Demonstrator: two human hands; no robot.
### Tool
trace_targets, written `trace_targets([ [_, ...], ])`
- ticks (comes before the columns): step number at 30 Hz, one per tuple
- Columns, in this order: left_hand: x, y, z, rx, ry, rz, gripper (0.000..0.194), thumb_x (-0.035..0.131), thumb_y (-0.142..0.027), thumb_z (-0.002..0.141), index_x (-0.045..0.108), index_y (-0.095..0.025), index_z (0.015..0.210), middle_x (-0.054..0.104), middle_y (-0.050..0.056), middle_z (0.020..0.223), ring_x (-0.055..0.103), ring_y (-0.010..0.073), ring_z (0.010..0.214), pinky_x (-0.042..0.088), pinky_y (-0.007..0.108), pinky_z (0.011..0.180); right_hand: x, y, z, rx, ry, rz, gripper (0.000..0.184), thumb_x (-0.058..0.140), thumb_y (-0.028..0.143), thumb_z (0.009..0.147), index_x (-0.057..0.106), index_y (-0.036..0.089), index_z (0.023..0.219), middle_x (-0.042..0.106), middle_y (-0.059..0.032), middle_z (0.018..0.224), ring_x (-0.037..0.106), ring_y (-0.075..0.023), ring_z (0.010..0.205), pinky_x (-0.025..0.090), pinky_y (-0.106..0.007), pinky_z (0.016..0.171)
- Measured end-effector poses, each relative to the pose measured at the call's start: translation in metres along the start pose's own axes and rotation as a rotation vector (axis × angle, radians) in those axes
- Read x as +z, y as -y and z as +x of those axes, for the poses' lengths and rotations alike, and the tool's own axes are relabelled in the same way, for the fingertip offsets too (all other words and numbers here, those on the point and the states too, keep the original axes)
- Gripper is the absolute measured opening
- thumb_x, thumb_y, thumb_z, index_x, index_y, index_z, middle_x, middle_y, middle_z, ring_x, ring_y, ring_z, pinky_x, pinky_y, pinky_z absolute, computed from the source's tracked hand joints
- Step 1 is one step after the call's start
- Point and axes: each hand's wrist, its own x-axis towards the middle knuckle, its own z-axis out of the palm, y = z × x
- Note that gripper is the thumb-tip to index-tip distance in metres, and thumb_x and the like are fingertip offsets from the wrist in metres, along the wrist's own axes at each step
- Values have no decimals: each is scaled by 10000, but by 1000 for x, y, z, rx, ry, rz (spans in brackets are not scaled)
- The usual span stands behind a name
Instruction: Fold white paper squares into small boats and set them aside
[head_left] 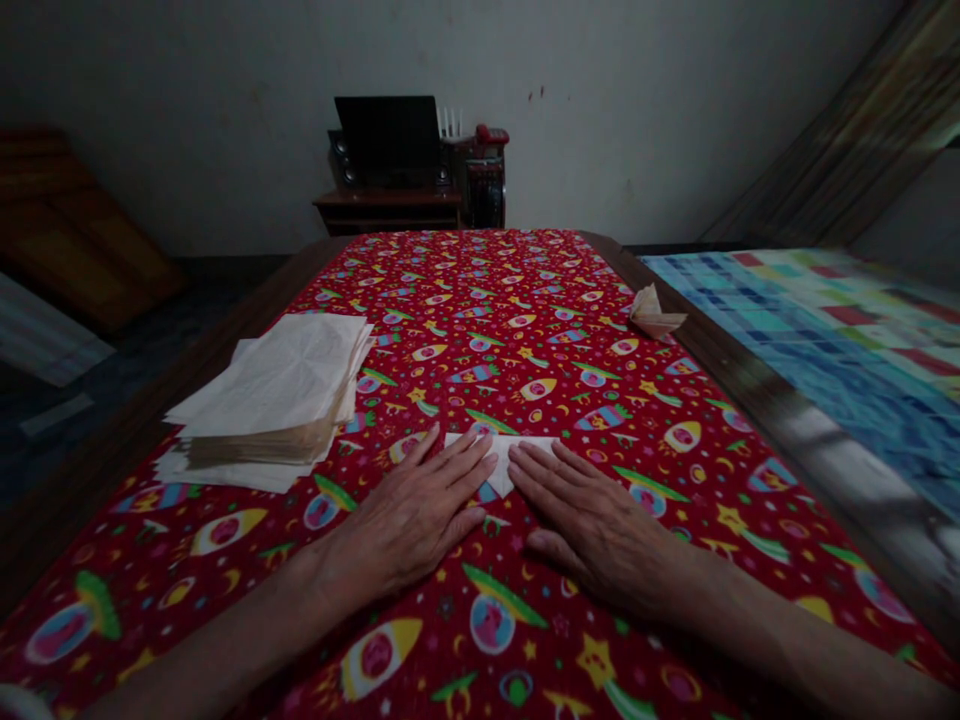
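Note:
A small folded piece of white paper [501,466] lies on the red patterned cloth, its straight edge at the far side and a point toward me. My left hand [424,505] rests flat over its left part, fingers stretched out. Over the right part lies my right hand [589,510], also flat with fingers extended. Both hands hide much of the paper. To the left sits a stack of paper sheets [281,375], whitish on top with creases, browner below. A folded paper piece [654,312] stands near the cloth's right edge.
The red cloth [502,620] covers a long dark wooden table [795,460]. Beyond its far end are a monitor [388,140] and a red telephone [491,134]. A bed with a checked cover [825,340] is on the right, a wooden cabinet [82,230] at left.

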Motion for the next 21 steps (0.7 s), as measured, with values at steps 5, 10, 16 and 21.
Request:
trace_targets([
  [5, -2, 0, -4, 11, 27, -36, 498, 402, -359, 954, 290, -268, 1430, 293, 72, 1508, 259, 265, 1390, 235, 526, 1112, -5, 1, 2, -2, 7, 12, 543, 357, 405, 966, 316, 139, 1437, 345, -91, 1477, 268, -207, 1377, 238, -445, 1142],
  [10, -4, 1, -9, 21, 41, -70, 469, 417, -342, 950, 327, -321, 1410, 310, 66, 1501, 271, 281, 1383, 249, 542, 1101, -8, 2, 4, 11, 18, 73, 470, 380, 405, 960, 419, 208, 1384, 407, -82, 1445, 307, -220, 1359, 256, -454, 1127],
  [16, -7, 1, -13, 37, 61, -65, 495, 440, -284, 939, 315, -347, 1413, 331, 67, 1490, 289, 297, 1373, 232, 574, 1094, -13, 1, 4, 27, 73, 111, 434, 366, 396, 965, 417, 285, 1382, 371, -80, 1467, 305, -235, 1361, 248, -482, 1116],
  [21, -6, 3, -15, 56, 61, -56, 509, 451, -271, 930, 313, -357, 1413, 327, 69, 1492, 273, 316, 1376, 233, 603, 1077, -14, 0, 3, 15, 84, 127, 405, 370, 358, 966, 439, 312, 1363, 364, -82, 1470, 301, -235, 1362, 264, -484, 1104],
])
